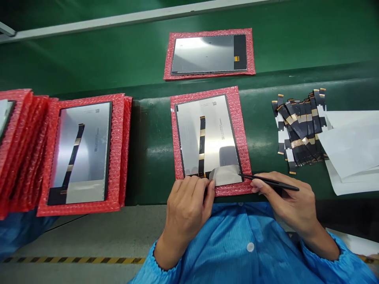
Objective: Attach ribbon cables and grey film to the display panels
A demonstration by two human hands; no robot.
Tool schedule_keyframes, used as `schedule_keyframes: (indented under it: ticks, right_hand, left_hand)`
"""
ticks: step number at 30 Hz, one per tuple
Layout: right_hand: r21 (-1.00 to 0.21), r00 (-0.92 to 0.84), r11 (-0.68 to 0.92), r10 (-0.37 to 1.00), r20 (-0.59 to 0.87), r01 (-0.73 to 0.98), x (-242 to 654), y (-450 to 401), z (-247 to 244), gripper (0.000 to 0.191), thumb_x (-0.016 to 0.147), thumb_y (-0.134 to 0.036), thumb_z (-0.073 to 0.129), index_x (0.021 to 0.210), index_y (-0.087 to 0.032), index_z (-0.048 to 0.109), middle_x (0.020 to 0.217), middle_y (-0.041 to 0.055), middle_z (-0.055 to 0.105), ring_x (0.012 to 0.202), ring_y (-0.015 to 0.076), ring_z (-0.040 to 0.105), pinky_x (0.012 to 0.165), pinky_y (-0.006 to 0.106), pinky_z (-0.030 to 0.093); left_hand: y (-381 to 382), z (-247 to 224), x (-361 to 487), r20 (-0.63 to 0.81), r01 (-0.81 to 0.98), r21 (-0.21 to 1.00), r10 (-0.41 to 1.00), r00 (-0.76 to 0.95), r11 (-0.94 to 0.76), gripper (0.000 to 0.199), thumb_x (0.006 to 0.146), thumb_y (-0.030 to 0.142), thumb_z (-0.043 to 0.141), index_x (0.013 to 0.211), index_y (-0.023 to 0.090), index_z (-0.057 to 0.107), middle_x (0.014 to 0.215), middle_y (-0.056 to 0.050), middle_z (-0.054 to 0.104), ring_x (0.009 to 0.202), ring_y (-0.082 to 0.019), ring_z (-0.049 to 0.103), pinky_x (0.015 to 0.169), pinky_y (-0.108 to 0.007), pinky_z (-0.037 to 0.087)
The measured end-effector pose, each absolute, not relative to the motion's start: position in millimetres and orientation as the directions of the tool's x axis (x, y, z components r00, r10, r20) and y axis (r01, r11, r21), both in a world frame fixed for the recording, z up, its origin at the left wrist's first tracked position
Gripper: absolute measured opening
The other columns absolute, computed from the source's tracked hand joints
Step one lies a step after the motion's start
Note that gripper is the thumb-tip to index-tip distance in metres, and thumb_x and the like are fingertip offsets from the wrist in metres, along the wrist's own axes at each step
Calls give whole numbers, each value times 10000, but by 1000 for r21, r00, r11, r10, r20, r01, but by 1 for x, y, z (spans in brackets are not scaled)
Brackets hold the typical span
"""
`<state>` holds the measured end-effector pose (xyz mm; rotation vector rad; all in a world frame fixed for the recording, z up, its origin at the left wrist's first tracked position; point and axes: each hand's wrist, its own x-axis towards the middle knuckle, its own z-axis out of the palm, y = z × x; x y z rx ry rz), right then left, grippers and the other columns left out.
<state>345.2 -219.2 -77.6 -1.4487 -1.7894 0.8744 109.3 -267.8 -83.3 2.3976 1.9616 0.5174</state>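
Observation:
A silver display panel (217, 134) lies face down on a red bubble-wrap sheet (239, 118) in front of me, with a black and gold flex strip (202, 144) running down its middle. My left hand (186, 209) presses its fingertips on the panel's near edge, touching a grey film piece (226, 175) at the strip's lower end. My right hand (288, 201) grips black tweezers (266, 180), whose tip touches the right corner of that grey film.
A second panel on red wrap (209, 53) lies farther back on the green belt (148, 63). Left stands a stack of wrapped panels (83, 154). Right lie a heap of several loose flex strips (302, 130) and white paper sheets (352, 150).

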Motion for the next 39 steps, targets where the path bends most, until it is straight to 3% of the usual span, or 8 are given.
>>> schedule_keyframes:
  ticks: [14,22,27,34,39]
  right_hand:
    - [-849,-146,138,987,73,509,344,-220,-79,125,842,-356,697,927,-430,753,787,-76,790,590,191,759,538,300,667]
    - [-933,-31,21,999,10,360,343,-225,-79,310,889,-299,625,1135,-479,682,834,-66,791,648,219,783,565,361,699]
    - [-887,-169,178,979,115,427,346,-223,-73,508,912,-251,568,1345,-510,513,940,-91,810,780,247,801,756,421,688]
    - [-766,-463,421,867,184,485,343,-217,-83,474,918,-236,533,1297,-522,536,1139,-82,741,1040,238,715,911,409,620]
    - [-736,-456,422,873,173,529,337,-215,-86,562,914,-202,536,1382,-498,444,1206,-68,705,1143,258,668,995,439,586]
  left_hand:
    - [-268,-80,112,221,968,153,962,162,-199,217,979,315,503,784,221,528,666,18,522,639,-169,448,645,-337,316]
    - [-268,-80,113,220,972,141,963,155,-189,246,983,322,498,764,217,540,658,17,516,640,-167,444,642,-334,314]
    - [-268,-79,113,219,976,116,963,158,-186,271,984,330,483,748,214,544,655,13,521,640,-167,443,639,-338,313]
    - [-268,-78,115,206,980,101,967,147,-170,307,994,334,457,726,214,544,655,6,517,646,-175,442,637,-345,311]
    - [-267,-78,116,203,980,95,968,150,-172,305,993,341,454,726,217,533,656,7,504,643,-179,440,639,-344,305]
